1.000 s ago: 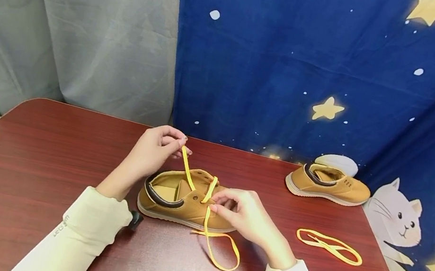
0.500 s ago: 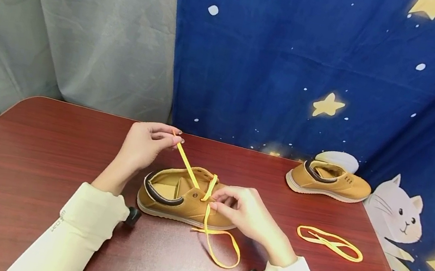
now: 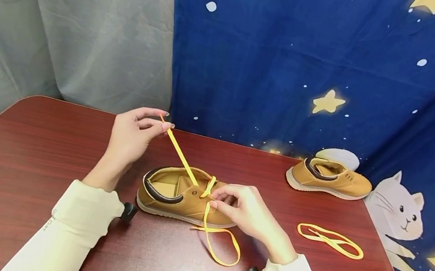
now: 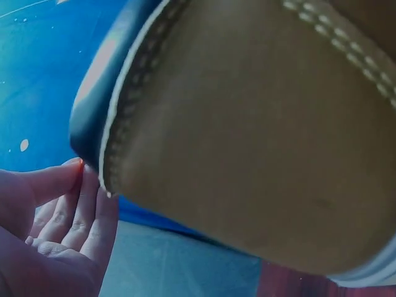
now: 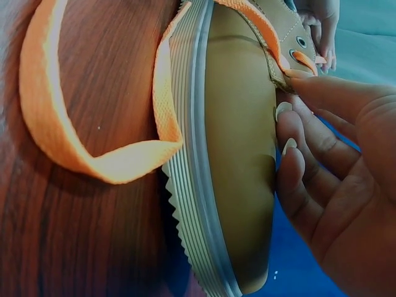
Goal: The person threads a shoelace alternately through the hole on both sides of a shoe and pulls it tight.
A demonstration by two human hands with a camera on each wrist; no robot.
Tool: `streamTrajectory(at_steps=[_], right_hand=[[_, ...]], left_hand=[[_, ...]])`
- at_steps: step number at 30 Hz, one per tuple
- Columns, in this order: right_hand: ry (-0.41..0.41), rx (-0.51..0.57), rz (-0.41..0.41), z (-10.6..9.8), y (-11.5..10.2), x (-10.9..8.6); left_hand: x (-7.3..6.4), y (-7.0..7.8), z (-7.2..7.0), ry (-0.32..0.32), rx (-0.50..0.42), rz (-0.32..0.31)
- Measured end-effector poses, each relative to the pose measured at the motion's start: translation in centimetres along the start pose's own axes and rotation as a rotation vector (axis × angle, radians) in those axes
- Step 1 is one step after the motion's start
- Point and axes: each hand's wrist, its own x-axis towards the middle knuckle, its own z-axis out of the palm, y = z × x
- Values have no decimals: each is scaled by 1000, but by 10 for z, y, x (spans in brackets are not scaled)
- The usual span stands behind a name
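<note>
A tan lace-up shoe (image 3: 172, 200) stands on the table, toe to the right, with a yellow shoelace (image 3: 182, 156) partly threaded through its eyelets. My left hand (image 3: 131, 133) pinches one end of the lace between thumb and fingers, up behind the heel. From there the lace runs taut down to an eyelet. My right hand (image 3: 250, 210) pinches the lace at the front of the eyelet flap, its fingers curled against the upper. In the right wrist view the thumb lies right at the lace beside the flap corner. The other lace end loops loosely on the table.
A second tan shoe (image 3: 328, 180), without a lace, stands at the table's back right. In front of it lies another yellow shoelace (image 3: 329, 240), folded in a loop. Grey and blue star-patterned curtains (image 3: 255, 65) hang behind the dark red table (image 3: 46, 150).
My left hand has moved up and to the left, drawing out a longer taut stretch of lace. The right hand and the shoe stay nearly in place.
</note>
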Motion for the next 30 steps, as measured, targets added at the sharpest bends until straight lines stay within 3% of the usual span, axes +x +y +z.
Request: streamTrajectory(at_steps=[4, 11, 16, 24, 30], right_hand=[[-9, -4, 0, 1, 0, 1], [10, -47, -21, -3, -2, 1], [48, -170, -18, -9, -8, -5], [-121, -468, 7, -12, -17, -20], [-160, -586, 100, -12, -14, -32]], left_hand=[[1, -5, 1, -36, 88, 24], [0, -15, 7, -143, 428, 102], [-2, -18, 12, -229, 534, 98], [-4, -18, 16, -300, 631, 85], [-5, -16, 15, -325, 656, 75]])
